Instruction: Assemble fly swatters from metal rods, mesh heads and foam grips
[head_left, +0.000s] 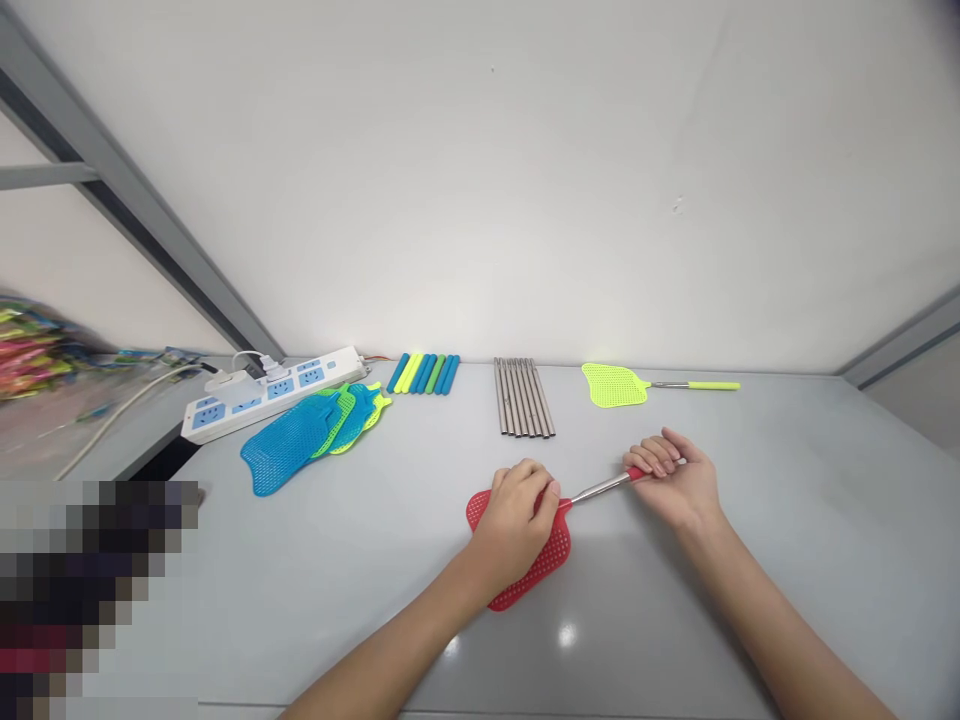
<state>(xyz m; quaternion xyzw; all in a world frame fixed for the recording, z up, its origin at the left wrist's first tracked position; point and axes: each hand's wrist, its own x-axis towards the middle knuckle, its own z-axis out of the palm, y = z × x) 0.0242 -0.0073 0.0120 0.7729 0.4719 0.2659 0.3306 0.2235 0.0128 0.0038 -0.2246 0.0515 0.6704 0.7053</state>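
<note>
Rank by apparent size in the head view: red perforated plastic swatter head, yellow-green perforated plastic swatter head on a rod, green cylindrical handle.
1. Red swatter head, nearer the camera, partly under the left hand
2. Yellow-green swatter head
3. Green cylindrical handle

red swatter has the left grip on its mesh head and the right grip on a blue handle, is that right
Not quite: the head view shows that the handle in the right grip is red, not blue. The left grip is on the mesh head, as you say.
</note>
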